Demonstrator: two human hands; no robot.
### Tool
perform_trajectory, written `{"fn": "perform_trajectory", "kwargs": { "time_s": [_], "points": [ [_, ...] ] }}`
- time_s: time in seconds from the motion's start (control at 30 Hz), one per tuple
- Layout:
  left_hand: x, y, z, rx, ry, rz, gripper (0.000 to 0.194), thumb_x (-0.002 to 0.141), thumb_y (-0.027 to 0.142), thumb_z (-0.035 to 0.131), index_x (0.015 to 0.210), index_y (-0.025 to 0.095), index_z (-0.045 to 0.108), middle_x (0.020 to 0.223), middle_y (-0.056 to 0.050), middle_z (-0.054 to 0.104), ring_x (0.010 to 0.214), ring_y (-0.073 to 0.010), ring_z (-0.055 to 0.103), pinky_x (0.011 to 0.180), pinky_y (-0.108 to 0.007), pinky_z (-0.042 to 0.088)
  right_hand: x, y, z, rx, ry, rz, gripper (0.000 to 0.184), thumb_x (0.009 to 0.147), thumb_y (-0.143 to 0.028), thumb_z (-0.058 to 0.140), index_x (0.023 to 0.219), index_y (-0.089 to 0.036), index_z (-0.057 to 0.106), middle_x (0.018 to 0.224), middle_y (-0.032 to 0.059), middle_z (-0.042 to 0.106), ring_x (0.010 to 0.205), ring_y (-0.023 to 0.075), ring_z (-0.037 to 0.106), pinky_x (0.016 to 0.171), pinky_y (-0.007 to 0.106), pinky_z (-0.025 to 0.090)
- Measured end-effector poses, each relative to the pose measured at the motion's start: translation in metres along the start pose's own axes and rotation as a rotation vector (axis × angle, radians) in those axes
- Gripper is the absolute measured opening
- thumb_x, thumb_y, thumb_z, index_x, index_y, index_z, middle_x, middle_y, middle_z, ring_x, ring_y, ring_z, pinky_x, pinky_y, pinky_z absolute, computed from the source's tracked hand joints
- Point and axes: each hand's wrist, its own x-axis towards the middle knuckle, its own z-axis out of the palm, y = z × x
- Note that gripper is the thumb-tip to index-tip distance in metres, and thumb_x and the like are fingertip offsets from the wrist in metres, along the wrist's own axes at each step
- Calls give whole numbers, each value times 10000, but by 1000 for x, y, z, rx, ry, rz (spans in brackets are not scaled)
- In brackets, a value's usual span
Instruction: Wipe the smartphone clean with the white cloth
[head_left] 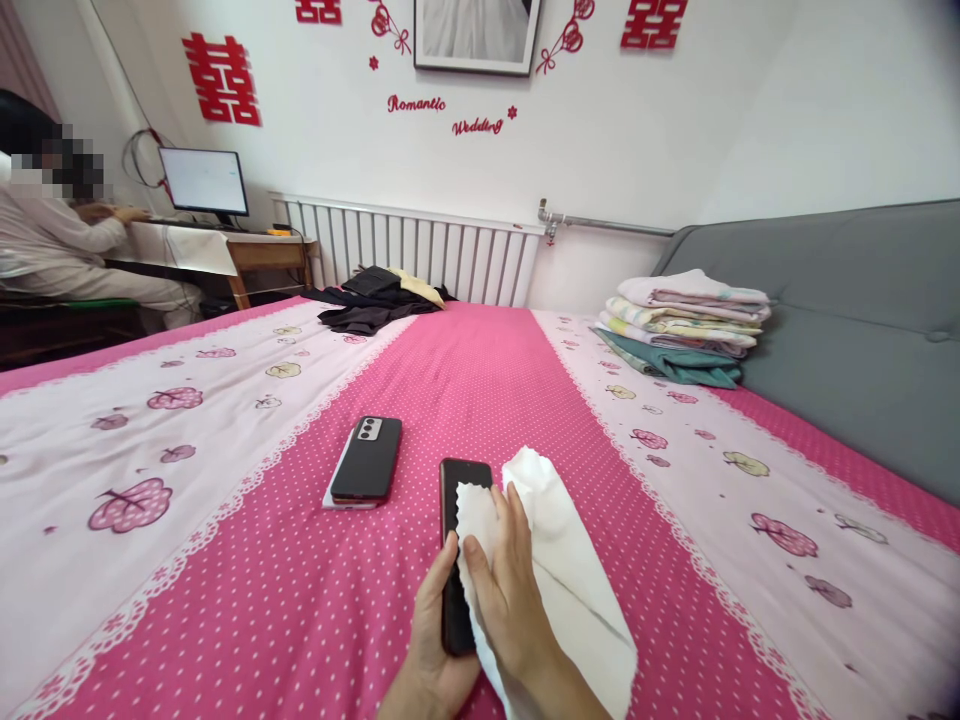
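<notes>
My left hand (433,640) grips a black phone (459,490) from below, screen up, just above the pink dotted bedspread (480,380). My right hand (510,590) lies over the phone with fingers pressing a white cloth (570,570) against its screen; the cloth drapes off to the right. A second black phone (367,458) lies face down on top of a white one, a little to the left on the bed, untouched.
A stack of folded towels and cloths (686,325) sits at the bed's far right beside a grey headboard (847,320). Dark clothes (375,298) lie at the far edge by a white radiator (420,250). Another person (67,250) sits at a desk with a monitor (204,182), far left.
</notes>
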Motion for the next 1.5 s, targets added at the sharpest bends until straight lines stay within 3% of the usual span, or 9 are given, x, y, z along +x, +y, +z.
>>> {"fn": "perform_trajectory", "kwargs": {
  "time_s": [0.4,0.53,0.7,0.93,1.33,1.5],
  "points": [
    [4,-1,-7,17,-267,18,427,873,452,462,1081,156,688,1015,-117,709,1116,-274,576,1041,-403,341,-5,-6,-4,-214,29,-169,612,931,-399,393,1467,-237,148,1542,89,34,1405,300,16,1085,610,177],
    [5,0,-8,2,-252,9,436,876,452,454,1100,152,678,1022,-123,705,1125,-278,568,1039,-403,341,-6,-9,-4,-221,88,-225,569,923,-384,411,1432,-221,215,1519,115,130,1394,302,96,1070,598,225],
    [6,2,-11,-28,-186,33,405,869,426,487,1069,139,691,998,-128,709,1102,-281,581,1028,-400,352,-5,-13,-5,-185,127,-250,376,905,-353,442,1245,-204,382,1427,137,271,1329,283,250,1038,542,317],
    [2,3,-4,-47,-109,19,396,864,418,506,1040,118,695,988,-131,707,1083,-283,591,1007,-398,377,-3,-15,-7,-175,139,-328,219,884,-323,465,1071,-210,469,1242,115,425,1222,266,365,988,491,374],
    [5,3,-8,-71,-123,69,374,893,392,461,984,135,718,935,-125,719,1060,-267,609,1010,-386,381,-6,-13,-7,-180,52,-338,297,897,-324,463,1167,-200,457,1289,111,437,1233,245,386,1019,461,373],
    [4,13,-6,-85,-153,54,429,879,476,452,969,157,724,925,-107,723,1086,-254,596,1022,-371,375,-10,-14,-8,-228,-101,-362,464,915,-398,439,1327,-186,403,1437,101,347,1340,256,287,1085,476,306]
  ]
}}
